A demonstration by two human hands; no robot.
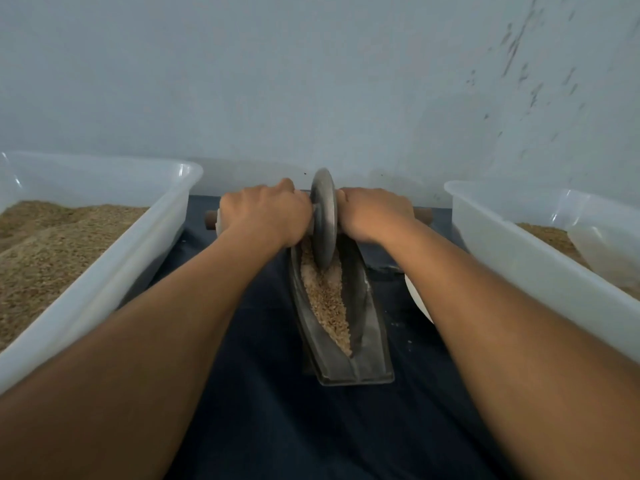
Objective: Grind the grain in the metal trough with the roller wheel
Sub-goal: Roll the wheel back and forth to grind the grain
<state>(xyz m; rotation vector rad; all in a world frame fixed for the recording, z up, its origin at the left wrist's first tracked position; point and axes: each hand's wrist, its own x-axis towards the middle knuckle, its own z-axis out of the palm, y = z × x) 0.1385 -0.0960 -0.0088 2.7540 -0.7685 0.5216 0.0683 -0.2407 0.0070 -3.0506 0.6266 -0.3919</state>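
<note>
A long, boat-shaped metal trough [372, 341] lies on a dark cloth, running away from me. Tan crushed grain [327, 299] fills its groove. The grey metal roller wheel [323, 216] stands upright in the far half of the trough, its rim down in the grain. A wooden axle handle [209, 219] sticks out on both sides of the wheel. My left hand [265, 214] grips the handle left of the wheel, and my right hand [375, 213] grips it on the right. Both arms are stretched forward.
A translucent plastic tub [138, 244] heaped with grain stands at the left. Another tub [512, 251] at the right holds grain and a clear scoop [602, 244]. A white object [417, 296] shows under my right forearm. A pale wall rises just behind.
</note>
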